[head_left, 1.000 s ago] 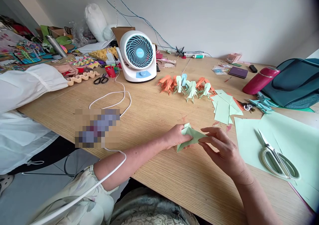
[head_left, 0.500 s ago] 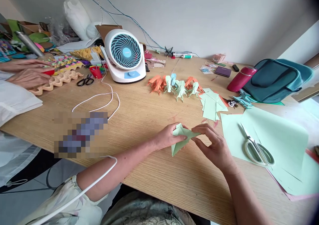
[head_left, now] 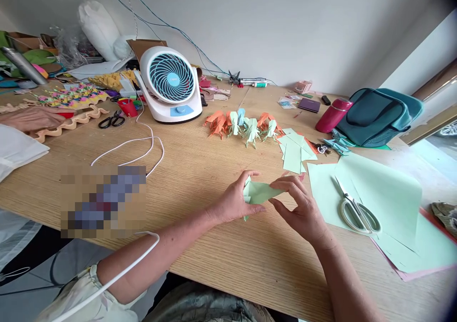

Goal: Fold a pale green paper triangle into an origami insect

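A piece of pale green folded paper (head_left: 260, 192) is held between my two hands, just above the wooden table. My left hand (head_left: 238, 199) has it by the left end, thumb below and fingers at the top edge. At the right, my right hand (head_left: 298, 202) pinches the pointed end between thumb and fingers. Beyond my hands stand several folded paper figures (head_left: 251, 131) in green, orange and blue. Loose green paper strips (head_left: 294, 151) lie to their right. White-handled scissors (head_left: 357, 212) rest on large green sheets (head_left: 392, 208) beside my right hand.
A white fan (head_left: 174, 84) stands at the back left, its cable (head_left: 152, 141) looping over the table. Black scissors (head_left: 112, 119) lie near a red cup (head_left: 127, 107). A co-worker's hand (head_left: 32, 120) is at far left. A pink bottle (head_left: 333, 115) and teal bag (head_left: 374, 117) stand back right.
The folded paper has turned in my hands, and its lower flap no longer hangs down as far. My left thumb has moved off its face to the lower edge. The view has shifted slightly right.
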The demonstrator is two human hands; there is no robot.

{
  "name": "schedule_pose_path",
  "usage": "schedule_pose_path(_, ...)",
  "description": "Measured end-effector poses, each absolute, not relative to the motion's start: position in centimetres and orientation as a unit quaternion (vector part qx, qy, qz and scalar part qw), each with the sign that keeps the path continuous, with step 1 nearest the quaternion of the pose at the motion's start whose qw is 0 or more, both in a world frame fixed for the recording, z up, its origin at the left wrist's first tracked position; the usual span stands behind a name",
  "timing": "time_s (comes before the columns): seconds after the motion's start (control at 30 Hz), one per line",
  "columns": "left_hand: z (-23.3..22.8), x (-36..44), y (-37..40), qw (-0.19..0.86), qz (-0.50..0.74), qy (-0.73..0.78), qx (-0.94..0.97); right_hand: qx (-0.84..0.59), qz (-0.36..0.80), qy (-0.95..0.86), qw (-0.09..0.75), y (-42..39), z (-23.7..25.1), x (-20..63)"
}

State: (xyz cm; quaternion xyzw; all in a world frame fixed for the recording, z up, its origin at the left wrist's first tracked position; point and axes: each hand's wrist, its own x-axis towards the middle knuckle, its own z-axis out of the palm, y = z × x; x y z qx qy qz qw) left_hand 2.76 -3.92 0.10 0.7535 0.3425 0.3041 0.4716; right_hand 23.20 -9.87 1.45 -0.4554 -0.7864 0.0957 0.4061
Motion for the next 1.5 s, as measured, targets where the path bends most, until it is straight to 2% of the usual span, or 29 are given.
schedule_pose_path(0.17, 0.4, 2.7, -3.9, 0.448, 0.322, 0.375, 0.745, -0.482, 0.092, -0.787, 0.374, -9.7, 1.4, 23.6)
schedule_pose_path(0.4, 0.4, 2.8, -4.0, 0.462, 0.306, 0.355, 0.753, -0.534, 0.141, -0.709, 0.438, -9.5, 0.8, 23.1)
schedule_pose_path(0.63, 1.7, 1.6, -3.2, 0.630, 0.271, 0.276, 0.674, -0.556, 0.101, -0.692, 0.449, -9.6, 1.0, 23.4)
schedule_pose_path(0.73, 2.0, 0.9, -2.2, 0.745, 0.186, 0.236, 0.595, -0.525, 0.126, -0.717, 0.442, -9.8, 1.6, 23.4)
schedule_pose_path(0.83, 2.1, 0.7, -1.7, 0.795, 0.136, 0.236, 0.542, -0.495, 0.153, -0.742, 0.426, -10.2, 1.9, 23.1)
schedule_pose_path(1.07, 2.7, 0.8, -2.5, 0.733, 0.102, 0.238, 0.629, -0.477, 0.114, -0.784, 0.382, -10.8, 2.2, 22.1)
schedule_pose_path(1.3, 3.4, -0.6, -1.2, 0.734, 0.061, 0.192, 0.648, -0.452, 0.130, -0.800, 0.374, -11.2, 2.9, 21.8)
schedule_pose_path(1.5, 2.8, 0.3, -1.6, 0.612, 0.051, 0.205, 0.762, -0.448, 0.157, -0.794, 0.379, -11.1, 2.5, 21.2)
